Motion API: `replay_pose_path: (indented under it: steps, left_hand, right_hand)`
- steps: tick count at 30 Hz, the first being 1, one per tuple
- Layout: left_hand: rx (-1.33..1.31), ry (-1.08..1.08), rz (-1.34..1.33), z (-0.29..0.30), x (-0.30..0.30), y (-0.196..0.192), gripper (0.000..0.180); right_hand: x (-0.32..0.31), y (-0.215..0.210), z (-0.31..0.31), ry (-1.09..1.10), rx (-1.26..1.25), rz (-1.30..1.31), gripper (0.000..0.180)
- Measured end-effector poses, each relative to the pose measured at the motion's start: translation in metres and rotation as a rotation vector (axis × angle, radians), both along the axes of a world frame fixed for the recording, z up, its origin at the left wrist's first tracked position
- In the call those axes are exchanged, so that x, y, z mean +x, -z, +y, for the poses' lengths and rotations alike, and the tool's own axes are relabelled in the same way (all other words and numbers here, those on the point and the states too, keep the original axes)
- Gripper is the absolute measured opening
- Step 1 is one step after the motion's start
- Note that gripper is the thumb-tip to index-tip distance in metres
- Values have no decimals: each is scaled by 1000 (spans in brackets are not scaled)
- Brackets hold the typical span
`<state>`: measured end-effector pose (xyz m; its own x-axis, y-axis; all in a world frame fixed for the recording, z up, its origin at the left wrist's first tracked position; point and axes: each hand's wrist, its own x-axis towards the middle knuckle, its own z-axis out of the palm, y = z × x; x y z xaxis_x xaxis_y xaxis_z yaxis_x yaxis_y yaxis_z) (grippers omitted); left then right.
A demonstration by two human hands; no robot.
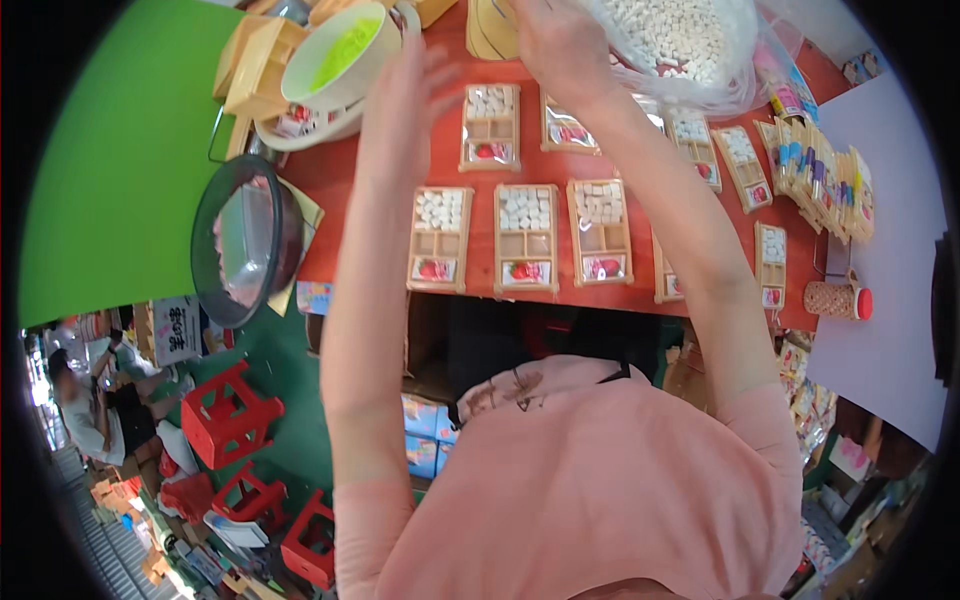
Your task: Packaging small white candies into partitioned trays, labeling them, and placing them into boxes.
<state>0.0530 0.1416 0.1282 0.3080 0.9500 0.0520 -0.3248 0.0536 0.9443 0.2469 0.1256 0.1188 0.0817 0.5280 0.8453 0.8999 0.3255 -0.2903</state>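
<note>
My left hand is raised over the far left of the red table, beside a white bowl of bright green bits. Its fingers are slightly blurred but apart, and nothing shows in them. At the top edge my right hand is closed, its fingertips partly cut off. It is next to a pale yellow piece with dark curved lines; what it grips is hidden. Several small wooden compartment trays stand in rows below, holding white pellets and a packet with a strawberry picture. My right forearm covers some of them.
A clear bag of white pellets lies at the far right. Stacked trays with coloured tubes and a red-lidded jar line the right edge. A dark basin stands left. Red stools and a seated person are lower left.
</note>
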Motion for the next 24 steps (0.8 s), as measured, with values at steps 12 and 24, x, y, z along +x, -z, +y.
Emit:
replay_pose_path:
  steps: [12, 24]
  left_hand:
    - [132, 80, 268, 20, 40, 32, 30]
    - [634, -466, 432, -37, 2, -68, 12]
  right_hand:
    - [-32, 50, -107, -105, -114, -567, 32]
    - [-36, 27, -141, -178, -285, -200, 49]
